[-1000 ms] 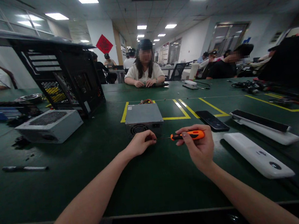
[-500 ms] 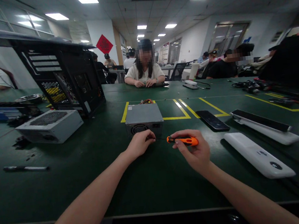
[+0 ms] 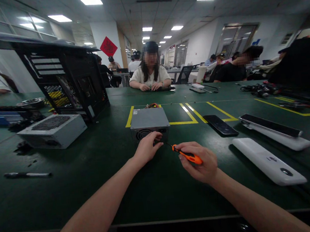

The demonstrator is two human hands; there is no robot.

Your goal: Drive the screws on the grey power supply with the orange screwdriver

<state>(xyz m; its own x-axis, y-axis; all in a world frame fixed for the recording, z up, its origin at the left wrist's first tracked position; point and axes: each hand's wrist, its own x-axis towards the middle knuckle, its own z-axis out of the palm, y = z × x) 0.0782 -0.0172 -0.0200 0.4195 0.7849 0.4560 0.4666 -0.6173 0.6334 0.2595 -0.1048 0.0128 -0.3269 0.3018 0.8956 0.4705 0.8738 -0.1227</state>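
My right hand (image 3: 201, 161) is closed around the orange and black handle of a screwdriver (image 3: 190, 155). Its thin dark shaft points up and left toward the grey computer power supply (image 3: 148, 117). This box stands on the green table with its fan side facing me. My left hand (image 3: 149, 147) is at the lower front of the power supply, close to the screwdriver's tip. Its thumb and forefinger are a little apart, and nothing shows between them. The hand hides part of the fan side. Whether the tip touches the power supply is too dark to tell.
A second power supply (image 3: 53, 131) sits at left beside a black computer case (image 3: 68, 77). A pen (image 3: 28, 175) lies nearer. At right are a black phone (image 3: 220, 125) and a white device (image 3: 269, 160). A person (image 3: 149, 71) sits across the table.
The screwdriver has tilted, its handle lower and its shaft now pointing up toward the power supply. My left thumb and forefinger have parted, and that hand has moved slightly nearer the power supply.
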